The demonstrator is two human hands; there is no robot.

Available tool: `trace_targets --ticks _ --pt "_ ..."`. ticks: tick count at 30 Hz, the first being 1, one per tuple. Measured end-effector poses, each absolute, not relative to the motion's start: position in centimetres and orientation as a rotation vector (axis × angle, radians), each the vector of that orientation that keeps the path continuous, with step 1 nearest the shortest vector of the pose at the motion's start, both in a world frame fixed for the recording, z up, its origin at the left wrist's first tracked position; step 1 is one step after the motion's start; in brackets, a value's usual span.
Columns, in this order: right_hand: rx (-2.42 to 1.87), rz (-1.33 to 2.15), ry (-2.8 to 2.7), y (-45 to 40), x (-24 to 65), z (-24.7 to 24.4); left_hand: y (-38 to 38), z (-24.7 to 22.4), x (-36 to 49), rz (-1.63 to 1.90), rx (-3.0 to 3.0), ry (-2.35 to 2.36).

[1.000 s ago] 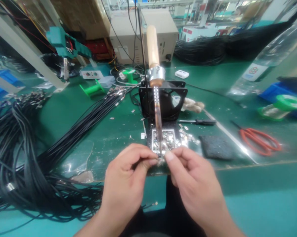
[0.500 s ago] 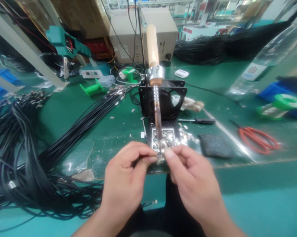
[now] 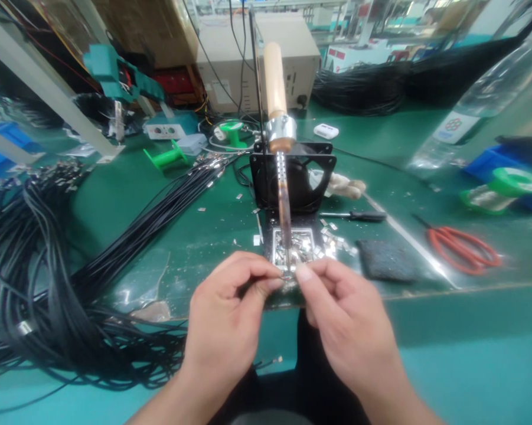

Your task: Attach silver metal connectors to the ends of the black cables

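A soldering iron (image 3: 274, 82) with a pale wooden handle is fixed in front of me, its tip pointing down between my fingertips. My left hand (image 3: 230, 307) is closed in a pinch just left of the tip. From the other side my right hand (image 3: 345, 319) pinches close to the same spot, thumb against forefinger. A tiny metallic piece shows between the two hands under the tip, but the fingers hide most of it. Right behind the fingertips lies a tray (image 3: 273, 251) of small metal pieces, with more scattered beside it.
A black fan (image 3: 261, 183) stands behind the iron. Black cable bundles (image 3: 146, 227) cover the left side. To the right lie a screwdriver (image 3: 367, 216), a dark sponge-like pad (image 3: 386, 261), red-handled pliers (image 3: 463, 251), a green solder spool (image 3: 513, 183) and a plastic bottle (image 3: 456, 127).
Hardly anything differs. The view has shifted very slightly, and both hands keep their pinch at the iron's tip.
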State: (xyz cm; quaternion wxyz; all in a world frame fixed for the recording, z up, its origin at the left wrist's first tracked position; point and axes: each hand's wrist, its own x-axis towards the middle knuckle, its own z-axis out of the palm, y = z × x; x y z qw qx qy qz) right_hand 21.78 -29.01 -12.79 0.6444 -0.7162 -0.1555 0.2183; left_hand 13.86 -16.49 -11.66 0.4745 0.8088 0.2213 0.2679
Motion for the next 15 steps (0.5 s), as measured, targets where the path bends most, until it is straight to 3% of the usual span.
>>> trace_targets --ticks 15 --pt "-1.623 0.528 -0.341 -28.97 21.64 -12.97 -16.74 -12.09 13.64 0.658 1.915 0.584"
